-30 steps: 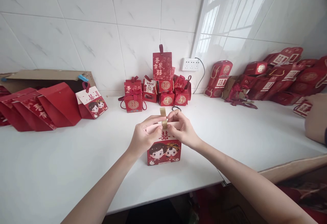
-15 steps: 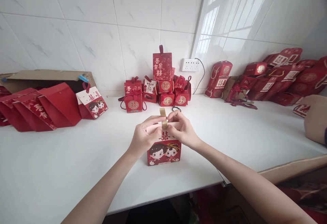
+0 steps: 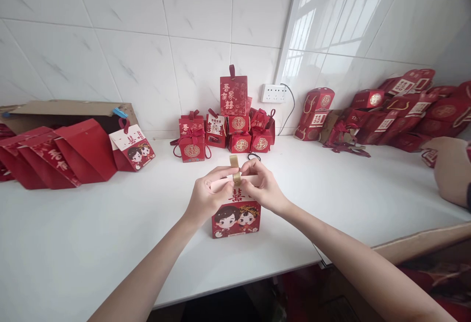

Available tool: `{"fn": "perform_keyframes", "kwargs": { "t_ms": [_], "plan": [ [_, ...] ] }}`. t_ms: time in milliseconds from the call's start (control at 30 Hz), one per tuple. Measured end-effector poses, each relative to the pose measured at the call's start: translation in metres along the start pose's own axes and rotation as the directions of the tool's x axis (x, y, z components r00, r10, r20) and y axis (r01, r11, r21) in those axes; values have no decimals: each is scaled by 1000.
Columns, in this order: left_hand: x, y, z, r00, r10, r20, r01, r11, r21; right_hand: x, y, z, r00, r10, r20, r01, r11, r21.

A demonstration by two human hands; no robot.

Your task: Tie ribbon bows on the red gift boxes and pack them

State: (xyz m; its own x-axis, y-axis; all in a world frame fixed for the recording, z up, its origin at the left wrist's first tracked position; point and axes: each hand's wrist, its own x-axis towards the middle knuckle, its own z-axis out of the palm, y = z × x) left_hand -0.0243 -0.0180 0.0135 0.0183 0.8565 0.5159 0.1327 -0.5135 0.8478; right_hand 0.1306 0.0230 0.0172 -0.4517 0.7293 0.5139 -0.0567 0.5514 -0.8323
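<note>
A red and white gift box (image 3: pixel 236 220) with two cartoon figures stands upright on the white table in front of me. Its pale top edge is pinched from both sides. My left hand (image 3: pixel 211 192) grips the left part of that edge, thumb in front and fingers behind. On the right part, my right hand (image 3: pixel 263 187) closes with thumb and fingertips. A gold ribbon (image 3: pixel 234 161) rises as a loop between my fingertips at the middle of the box top. Which fingertips press on the ribbon is partly hidden.
Small red boxes (image 3: pixel 192 146) are stacked by the tiled wall, below a power strip (image 3: pixel 273 93). Left are folded red boxes (image 3: pixel 86 150) and a finished-looking white-topped box (image 3: pixel 134 148). More red boxes (image 3: pixel 390 116) and ribbons (image 3: pixel 344 136) lie right, near another person's arm (image 3: pixel 454 172).
My hands, the box and the gold ribbon look almost unmoved. At the far right, the other person's hand has shifted slightly.
</note>
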Motion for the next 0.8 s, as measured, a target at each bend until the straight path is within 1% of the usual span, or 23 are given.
{"fn": "perform_keyframes", "kwargs": {
  "t_ms": [133,333,567,733,800],
  "plan": [
    [0,1,0,1000,-14,6,14,1000,-3,0,0,0,1000,-7,-2,7,1000,-7],
    [0,1,0,1000,-13,-3,13,1000,3,0,0,1,1000,25,7,-25,1000,17],
    [0,2,0,1000,-17,8,17,1000,-8,0,1,0,1000,13,10,-13,1000,21],
    [0,1,-2,999,-42,11,42,999,-2,0,1,-1,1000,5,15,-5,999,48],
    [1,0,-5,997,-70,12,70,998,-3,1,-1,-1,999,39,27,-41,995,87]
  ]
}}
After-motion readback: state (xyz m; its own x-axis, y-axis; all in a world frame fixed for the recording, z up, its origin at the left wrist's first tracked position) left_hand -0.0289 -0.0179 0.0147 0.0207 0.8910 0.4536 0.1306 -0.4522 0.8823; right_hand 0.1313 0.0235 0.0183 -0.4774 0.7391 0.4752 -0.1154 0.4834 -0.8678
